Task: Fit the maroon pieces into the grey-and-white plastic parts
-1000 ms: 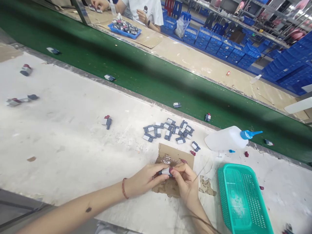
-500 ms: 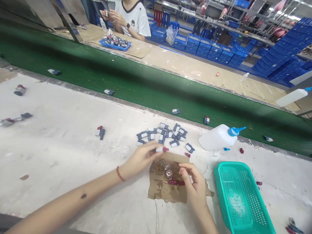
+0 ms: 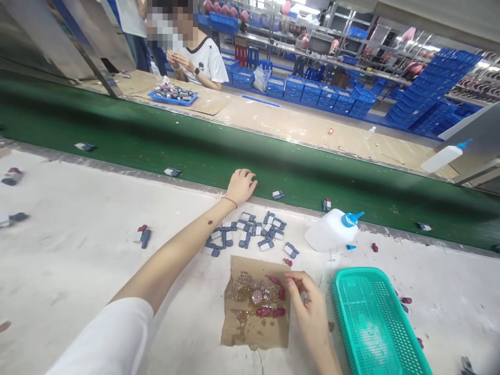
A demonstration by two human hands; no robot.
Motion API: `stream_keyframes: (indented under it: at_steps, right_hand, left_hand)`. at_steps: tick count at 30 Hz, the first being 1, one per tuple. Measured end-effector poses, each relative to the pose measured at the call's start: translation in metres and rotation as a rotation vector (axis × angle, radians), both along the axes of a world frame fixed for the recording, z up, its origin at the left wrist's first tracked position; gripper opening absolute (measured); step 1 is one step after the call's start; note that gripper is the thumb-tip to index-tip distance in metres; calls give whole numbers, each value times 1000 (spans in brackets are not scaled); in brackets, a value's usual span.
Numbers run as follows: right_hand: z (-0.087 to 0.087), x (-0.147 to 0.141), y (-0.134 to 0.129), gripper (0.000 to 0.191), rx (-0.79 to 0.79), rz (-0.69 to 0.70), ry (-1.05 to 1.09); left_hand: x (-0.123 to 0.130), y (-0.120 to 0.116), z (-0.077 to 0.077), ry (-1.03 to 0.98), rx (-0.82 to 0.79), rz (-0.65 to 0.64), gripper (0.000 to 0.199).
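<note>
My left hand reaches out over the near edge of the green belt, fingers spread and curving down; whatever lies under the palm is hidden. Near the right edge of a glue-wet cardboard piece, my right hand has thumb and forefinger pinched together, and anything between the tips is too small to make out. On the cardboard are a round cap in glue and several dark red pieces. Several grey-and-white parts lie in a cluster beyond the cardboard.
A white bottle with blue nozzle lies right of the cluster. The green basket sits to my right. Grey-and-white parts rest on the belt. Across it, a person works beside a blue tray of parts.
My left hand has moved from above the cardboard, where it held a grey-and-white part with a red end, forward to the belt; that part is no longer visible in it. The view has shifted.
</note>
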State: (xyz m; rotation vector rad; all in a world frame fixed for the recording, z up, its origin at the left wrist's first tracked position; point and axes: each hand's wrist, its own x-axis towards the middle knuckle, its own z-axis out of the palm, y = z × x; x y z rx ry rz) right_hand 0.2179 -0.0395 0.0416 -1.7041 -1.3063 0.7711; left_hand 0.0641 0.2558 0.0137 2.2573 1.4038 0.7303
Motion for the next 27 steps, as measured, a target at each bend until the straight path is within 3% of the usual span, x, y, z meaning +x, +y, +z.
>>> stream_keyframes:
  at_steps: [5, 9, 12, 16, 18, 22, 25, 27]
  right_hand:
    - [-4, 1, 0, 27, 7, -26, -19]
    - [-6, 3, 1, 31, -12, 13, -47]
    - [-7, 8, 1, 31, -9, 29, -69]
    - [-11, 13, -1, 29, 14, 76, -102]
    - [-12, 13, -1, 27, 48, 66, -145]
    - [-1, 13, -1, 25, 246, -99, -306]
    - [9, 29, -10, 31, 350, -309, -550]
    - [7, 48, -26, 40, 265, -404, -735]
  left_hand:
    - [51, -15, 2, 95, 21, -246, 38]
    - [71, -24, 1, 143, 26, -361, 29]
    - [49, -37, 2, 129, 49, -456, 29]
    - [-19, -51, 6, 126, 55, -570, 23]
    - [-56, -47, 7, 120, 58, -505, 22]
    - [-116, -13, 0, 73, 109, -117, 34]
    - [-139, 13, -13, 61, 102, 88, 32]
    - [-145, 21, -22, 60, 85, 120, 27]
